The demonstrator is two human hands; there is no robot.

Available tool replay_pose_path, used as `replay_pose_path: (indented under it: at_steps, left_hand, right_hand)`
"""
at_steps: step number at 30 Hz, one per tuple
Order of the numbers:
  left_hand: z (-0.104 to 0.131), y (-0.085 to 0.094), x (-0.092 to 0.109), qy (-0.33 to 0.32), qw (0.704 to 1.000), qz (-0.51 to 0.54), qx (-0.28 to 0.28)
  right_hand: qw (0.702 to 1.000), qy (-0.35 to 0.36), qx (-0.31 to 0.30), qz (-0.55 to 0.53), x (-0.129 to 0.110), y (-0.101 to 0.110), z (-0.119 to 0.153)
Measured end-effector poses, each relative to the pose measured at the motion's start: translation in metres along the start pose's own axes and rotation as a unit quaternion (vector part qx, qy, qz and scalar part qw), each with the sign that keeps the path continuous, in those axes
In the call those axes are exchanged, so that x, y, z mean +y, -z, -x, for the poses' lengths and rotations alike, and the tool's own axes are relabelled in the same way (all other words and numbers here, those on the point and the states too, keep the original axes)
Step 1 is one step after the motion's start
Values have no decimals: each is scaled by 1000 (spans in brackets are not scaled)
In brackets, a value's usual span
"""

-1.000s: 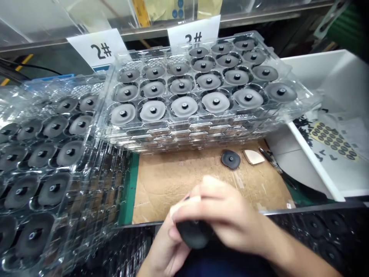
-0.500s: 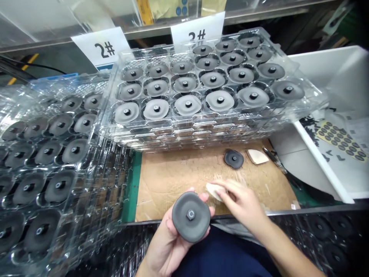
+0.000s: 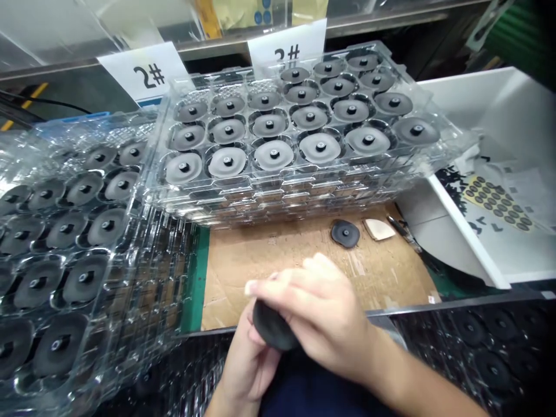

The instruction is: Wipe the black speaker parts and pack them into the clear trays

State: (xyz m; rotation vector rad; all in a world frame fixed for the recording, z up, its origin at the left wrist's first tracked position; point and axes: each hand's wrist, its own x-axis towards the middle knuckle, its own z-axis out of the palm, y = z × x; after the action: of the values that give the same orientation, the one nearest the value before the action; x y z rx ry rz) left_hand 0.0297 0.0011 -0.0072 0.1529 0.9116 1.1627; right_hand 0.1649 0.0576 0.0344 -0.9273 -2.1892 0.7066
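Low in the head view, my left hand [image 3: 249,353] grips a black rounded disc [image 3: 274,327], which is tilted. My right hand [image 3: 319,307] lies over the disc's top, its fingers bent and close together; what is under them is hidden. Beyond my hands, a second black disc [image 3: 345,233] with a small central nut lies on the brown cardboard [image 3: 243,266]. Right beside that disc is a cream-coloured pad [image 3: 379,229].
Stacked clear trays [image 3: 269,185] of black discs stand behind the cardboard, and more trays [image 3: 117,272] rise at the left. A white bin [image 3: 469,231] with small black parts and a sticker sheet [image 3: 497,202] is at the right. Paper signs [image 3: 145,72] hang behind.
My right hand has moved left from the cardboard onto the held disc, covering its upper part. The white pad it held is now hidden. The disc has tilted, and the view has shifted slightly.
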Motion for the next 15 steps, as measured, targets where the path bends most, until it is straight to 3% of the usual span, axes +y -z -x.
replay_pose_path:
  at_steps: [4, 8, 12, 15]
  left_hand:
    - [4, 2, 5, -24, 999, 6, 38]
    - [8, 7, 6, 8, 999, 53, -9]
    - [8, 8, 2, 40, 996, 73, -45]
    - [8, 5, 0, 55, 994, 72, -69]
  right_hand:
    - [980, -190, -21, -63, 9, 7, 20]
    - [928, -307, -42, -207, 35, 0, 52]
    - [914, -362, -8, -185, 47, -8, 64]
    - [930, -328, 48, -158, 31, 2, 51]
